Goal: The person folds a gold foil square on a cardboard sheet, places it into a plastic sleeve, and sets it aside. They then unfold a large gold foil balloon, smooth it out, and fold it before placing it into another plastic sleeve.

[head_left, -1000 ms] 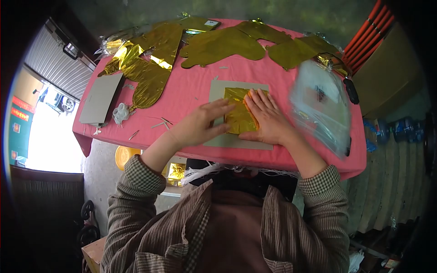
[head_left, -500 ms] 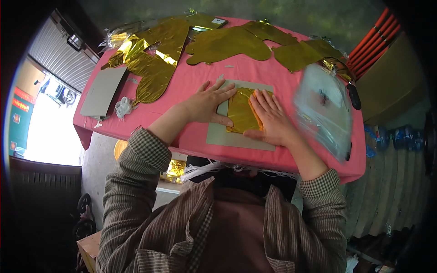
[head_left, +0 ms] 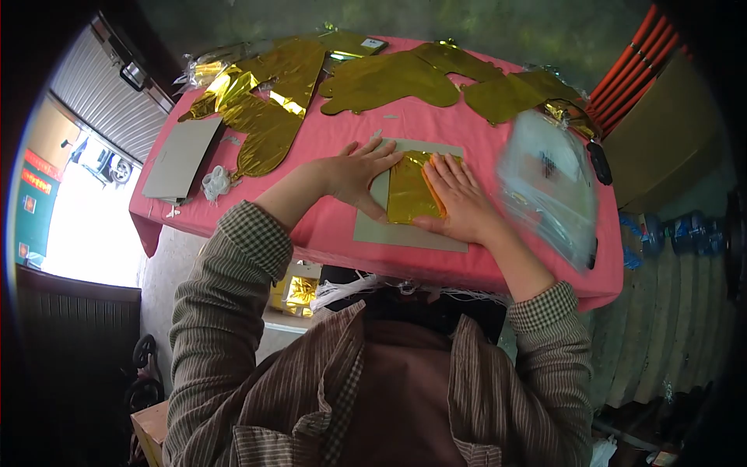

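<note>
A folded gold foil piece (head_left: 408, 191) lies on a grey card (head_left: 416, 237) at the middle of the pink-covered table (head_left: 311, 226). My left hand (head_left: 362, 177) rests at the foil's left edge, fingers spread, its fingertips on the upper left corner and its thumb near the lower left. Flat over the foil's right side lies my right hand (head_left: 461, 201), fingers stretched out and the thumb at the lower edge. Neither hand grips anything. What is under the right palm is hidden.
Large gold foil shapes (head_left: 389, 78) lie along the far side. Grey cards (head_left: 180, 159) and a white string bundle (head_left: 216, 184) are at the left. Clear plastic bags (head_left: 548, 187) and a black object (head_left: 600, 163) lie at the right, with a phone (head_left: 373, 44) at the back.
My left thumb has shifted slightly off the foil to its left edge. My right hand stays nearly in place. The whole view has shifted a little.
</note>
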The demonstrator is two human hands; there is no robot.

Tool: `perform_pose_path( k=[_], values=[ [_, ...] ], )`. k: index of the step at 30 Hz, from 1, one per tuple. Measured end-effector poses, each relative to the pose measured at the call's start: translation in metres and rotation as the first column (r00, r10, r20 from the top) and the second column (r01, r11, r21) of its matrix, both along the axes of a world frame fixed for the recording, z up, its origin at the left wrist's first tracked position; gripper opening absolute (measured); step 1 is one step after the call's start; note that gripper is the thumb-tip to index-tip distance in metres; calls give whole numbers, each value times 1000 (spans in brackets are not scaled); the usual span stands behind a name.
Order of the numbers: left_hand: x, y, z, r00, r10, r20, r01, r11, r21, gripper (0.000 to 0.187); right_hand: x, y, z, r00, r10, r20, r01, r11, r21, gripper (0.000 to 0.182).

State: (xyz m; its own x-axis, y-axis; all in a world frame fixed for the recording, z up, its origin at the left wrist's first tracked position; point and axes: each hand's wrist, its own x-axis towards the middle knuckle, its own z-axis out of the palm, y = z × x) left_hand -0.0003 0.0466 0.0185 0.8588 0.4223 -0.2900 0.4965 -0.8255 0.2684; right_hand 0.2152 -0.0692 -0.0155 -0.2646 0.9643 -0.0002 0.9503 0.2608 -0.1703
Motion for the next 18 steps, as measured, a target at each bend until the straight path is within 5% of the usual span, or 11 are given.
perform_pose_path(
  k=[6,9,11,17,18],
  values=[
    [-31,9,8,988,60,142,-48,995,-84,117,-1,-1,0,1000,-9,-2,9,1000,-4,101],
    [-39,1,15,908,269,321,-240,962,-129,94,-2,0,1,1000,-11,-12,12,1000,4,100],
    [-28,-1,15,802,412,433,-339,910,-238,63,-2,-1,3,999,-5,-32,5,1000,1,99],
    [73,-32,19,825,68,561,-36,997,-69,33,-1,1,2,997,10,-81,-10,1000,-6,100],
    [90,-33,17,822,58,567,-25,998,-66,33,1,3,-10,985,81,-150,-60,988,142,100]
  ],
)
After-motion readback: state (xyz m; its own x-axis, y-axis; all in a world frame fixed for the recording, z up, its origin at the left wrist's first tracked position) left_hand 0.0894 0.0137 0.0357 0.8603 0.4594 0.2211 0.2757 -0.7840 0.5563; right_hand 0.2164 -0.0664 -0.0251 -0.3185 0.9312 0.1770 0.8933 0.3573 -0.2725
